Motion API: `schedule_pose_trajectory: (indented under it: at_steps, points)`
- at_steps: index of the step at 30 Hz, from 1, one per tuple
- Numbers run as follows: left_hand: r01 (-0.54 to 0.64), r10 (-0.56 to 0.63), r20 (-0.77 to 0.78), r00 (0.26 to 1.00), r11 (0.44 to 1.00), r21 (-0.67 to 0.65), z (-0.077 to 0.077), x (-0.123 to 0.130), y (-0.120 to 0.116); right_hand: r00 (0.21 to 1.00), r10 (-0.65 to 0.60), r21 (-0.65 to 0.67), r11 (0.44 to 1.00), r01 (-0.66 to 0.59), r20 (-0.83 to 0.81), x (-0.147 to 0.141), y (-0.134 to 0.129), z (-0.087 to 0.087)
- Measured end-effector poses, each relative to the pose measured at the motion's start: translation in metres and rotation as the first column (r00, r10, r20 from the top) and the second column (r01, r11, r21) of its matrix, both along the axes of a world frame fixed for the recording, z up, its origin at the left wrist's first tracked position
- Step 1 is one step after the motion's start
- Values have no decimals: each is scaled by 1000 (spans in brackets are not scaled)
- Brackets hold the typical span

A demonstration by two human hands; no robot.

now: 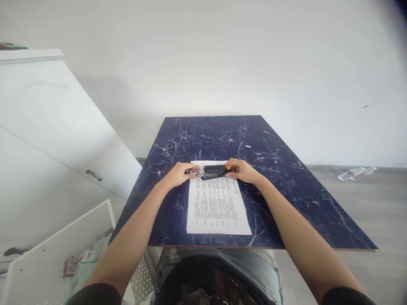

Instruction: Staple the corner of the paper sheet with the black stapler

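A black stapler (214,170) with an orange part at its right end lies sideways over the upper part of a printed sheet of paper (216,207). My right hand (243,169) grips the stapler at that right end, thumb below and fingers above. At the left end, a silver metal piece (200,174) sticks out from between the stapler's arms. My left hand (182,173) has its thumb and fingers closed around this metal end; the exact contact is too small to make out. Beyond the paper, a small silvery strip (247,146) rests on the table.
The dark blue marble-patterned table (203,135) stands against a white wall. To the left is a white cabinet (63,127), with an open drawer (38,271) holding packets below the table's edge. A clear plastic item (354,173) lies on the floor at right.
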State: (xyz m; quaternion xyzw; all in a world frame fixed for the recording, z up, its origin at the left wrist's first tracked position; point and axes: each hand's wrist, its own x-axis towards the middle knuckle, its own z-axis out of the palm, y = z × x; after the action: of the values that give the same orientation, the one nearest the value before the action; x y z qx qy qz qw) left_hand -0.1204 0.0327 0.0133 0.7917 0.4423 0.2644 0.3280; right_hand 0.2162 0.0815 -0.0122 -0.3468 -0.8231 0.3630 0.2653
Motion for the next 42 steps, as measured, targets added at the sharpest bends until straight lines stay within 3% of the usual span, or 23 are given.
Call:
schedule_pose_trajectory:
  at_steps: [9, 16, 21, 31, 38, 42]
  points:
    - [-28, 61, -138, 989, 972, 232, -11, 25, 5, 999, -43, -8, 999, 43, 27, 1, 2, -4]
    - [16, 24, -146, 989, 964, 265, -16, 41, 5, 996, -87, -32, 996, 88, 23, 1, 3, -9]
    - [73, 0, -252, 968, 956, 283, -15, 49, -2, 997, -72, -5, 997, 72, -3, 0, 5, -11]
    - [29, 56, -263, 963, 950, 311, -16, 32, 6, 984, -134, 115, 986, 120, 120, -1, 2, -1]
    - [129, -12, -354, 935, 943, 307, -17, 26, 2, 969, -197, 180, 969, 169, 149, 3, 1, 2]
    - [138, -24, -356, 934, 944, 299, -19, 26, 3, 976, -152, 218, 969, 117, 153, 4, -1, 6]
